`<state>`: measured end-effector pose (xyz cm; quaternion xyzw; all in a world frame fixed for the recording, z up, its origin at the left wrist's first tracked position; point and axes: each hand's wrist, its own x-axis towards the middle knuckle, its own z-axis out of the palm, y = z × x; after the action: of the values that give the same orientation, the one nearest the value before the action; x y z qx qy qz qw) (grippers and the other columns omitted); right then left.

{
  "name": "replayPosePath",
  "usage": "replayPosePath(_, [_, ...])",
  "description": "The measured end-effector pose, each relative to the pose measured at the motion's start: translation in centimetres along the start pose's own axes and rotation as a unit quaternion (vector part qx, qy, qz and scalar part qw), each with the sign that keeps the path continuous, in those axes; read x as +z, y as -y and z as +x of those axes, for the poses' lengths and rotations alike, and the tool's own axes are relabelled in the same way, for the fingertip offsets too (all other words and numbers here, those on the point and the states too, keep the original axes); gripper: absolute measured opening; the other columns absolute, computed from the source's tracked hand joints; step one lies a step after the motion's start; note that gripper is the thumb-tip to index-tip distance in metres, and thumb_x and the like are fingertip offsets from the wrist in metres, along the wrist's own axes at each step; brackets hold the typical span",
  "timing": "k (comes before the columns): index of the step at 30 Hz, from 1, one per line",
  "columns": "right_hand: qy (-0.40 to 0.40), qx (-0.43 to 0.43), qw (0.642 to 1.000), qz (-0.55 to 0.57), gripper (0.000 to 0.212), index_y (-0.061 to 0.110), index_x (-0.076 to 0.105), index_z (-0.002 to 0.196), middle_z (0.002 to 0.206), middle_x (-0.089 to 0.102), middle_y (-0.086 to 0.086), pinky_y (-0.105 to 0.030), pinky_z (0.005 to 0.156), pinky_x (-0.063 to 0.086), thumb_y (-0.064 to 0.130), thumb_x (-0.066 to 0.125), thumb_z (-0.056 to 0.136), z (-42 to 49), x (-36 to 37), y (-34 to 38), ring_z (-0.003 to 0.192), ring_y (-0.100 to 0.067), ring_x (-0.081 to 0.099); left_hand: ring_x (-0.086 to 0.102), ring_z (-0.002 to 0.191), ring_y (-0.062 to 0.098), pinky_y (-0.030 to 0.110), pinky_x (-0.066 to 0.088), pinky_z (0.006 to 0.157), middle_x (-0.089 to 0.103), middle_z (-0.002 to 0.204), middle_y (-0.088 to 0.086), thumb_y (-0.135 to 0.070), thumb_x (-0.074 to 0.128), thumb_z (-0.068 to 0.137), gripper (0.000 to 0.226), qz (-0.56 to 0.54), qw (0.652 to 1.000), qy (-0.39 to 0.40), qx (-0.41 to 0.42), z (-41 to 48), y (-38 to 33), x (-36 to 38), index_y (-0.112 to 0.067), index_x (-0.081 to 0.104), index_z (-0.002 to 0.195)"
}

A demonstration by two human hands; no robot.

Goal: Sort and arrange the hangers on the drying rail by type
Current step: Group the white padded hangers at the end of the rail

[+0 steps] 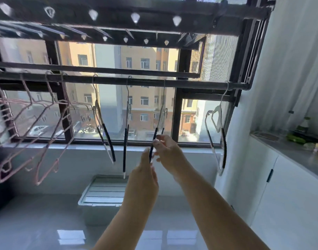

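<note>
Currently, the right hand pinches the black-sleeved arm of a wire hanger hooked on the drying rail, with thumb and forefinger closed on it. The left hand lies against the same arm lower down; its grip cannot be determined. Along the rail, similar hangers hang on either side and pink hangers at its left end.

Counted four black-sleeved hangers on one drying rail. Made out roughly three pink hangers bunched at its left end, too tangled and blurred for a firm tally. Tallied five clear clips on the near upper bar and six sharply seen on the far upper bar. Noted two hands, left hand and right hand, and one white crate below.
</note>
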<state>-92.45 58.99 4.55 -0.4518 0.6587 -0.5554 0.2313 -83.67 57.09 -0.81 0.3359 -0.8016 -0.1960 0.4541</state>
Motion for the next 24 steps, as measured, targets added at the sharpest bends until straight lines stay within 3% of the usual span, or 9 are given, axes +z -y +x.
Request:
replayPosePath(3, [-0.009,0.014,1.000,0.002,0.032,0.007,0.047,0.123,0.098,0.058,-0.004,-0.017,0.060,0.041,0.023,0.042,0.096,0.3,0.4,-0.2,0.077,-0.010,0.055,0.066,0.093,0.015,0.007,0.036,0.069,0.068,0.105,0.000,-0.013,0.047,0.091,0.036,-0.033,0.999,-0.003,0.011,0.1,0.7,0.0,-0.018,0.047,0.126])
replayPosePath(6, [-0.024,0.018,0.999,0.012,0.032,0.009,0.049,0.124,0.112,0.062,-0.009,-0.021,0.073,0.044,0.023,0.045,0.095,0.3,0.0,-0.6,0.092,-0.016,0.057,0.066,0.093,0.013,0.004,0.036,0.075,0.069,0.106,0.000,-0.012,0.053,0.088,0.035,-0.046,0.999,0.011,0.021,0.3,1.1,0.2,-0.016,0.052,0.123])
replayPosePath(9, [-0.030,0.015,0.999,0.033,0.033,0.011,0.049,0.124,0.098,0.065,-0.002,-0.023,0.076,0.046,0.022,0.049,0.094,0.0,-0.5,-0.6,0.087,-0.013,0.059,0.066,0.092,0.011,-0.005,0.033,0.073,0.069,0.104,-0.002,-0.011,0.056,0.086,0.036,-0.074,0.997,0.022,0.028,0.3,1.0,0.4,-0.016,0.054,0.122])
replayPosePath(14, [-0.038,0.024,0.997,0.058,0.033,0.014,0.048,0.128,0.090,0.058,0.001,-0.017,0.061,0.048,0.020,0.044,0.096,-0.4,-1.2,-0.8,0.078,-0.011,0.055,0.065,0.088,0.005,0.010,0.046,0.081,0.070,0.101,-0.005,-0.015,0.059,0.086,0.041,-0.111,0.992,0.034,0.045,0.3,0.1,1.2,-0.022,0.052,0.125])
replayPosePath(18, [-0.079,0.018,0.995,0.055,0.026,0.012,0.052,0.118,0.090,0.057,-0.001,-0.040,0.089,0.048,0.019,0.037,0.098,-0.4,-2.1,-1.0,0.095,-0.027,0.057,0.065,0.087,0.006,0.001,0.042,0.077,0.070,0.101,-0.001,-0.016,0.059,0.085,0.042,-0.138,0.986,0.039,0.082,0.7,-1.0,2.0,-0.021,0.051,0.126])
replayPosePath(22, [-0.112,0.018,0.992,0.053,0.023,0.019,0.056,0.088,0.087,0.058,-0.005,-0.043,0.089,0.048,0.018,0.035,0.098,-0.7,-3.6,-0.9,0.093,-0.030,0.058,0.066,0.090,0.010,-0.001,0.039,0.075,0.070,0.103,0.001,-0.016,0.058,0.086,0.044,-0.133,0.985,0.042,0.099,1.1,-2.4,2.8,-0.021,0.049,0.129])
replayPosePath(24, [-0.129,0.015,0.990,0.052,0.023,0.016,0.057,0.088,0.085,0.059,-0.005,-0.043,0.088,0.048,0.018,0.036,0.098,-0.8,-4.5,-1.0,0.093,-0.031,0.059,0.065,0.090,0.008,-0.008,0.035,0.070,0.070,0.104,0.000,-0.017,0.058,0.086,0.044,-0.141,0.984,0.043,0.103,1.1,-3.1,3.3,-0.022,0.049,0.129])
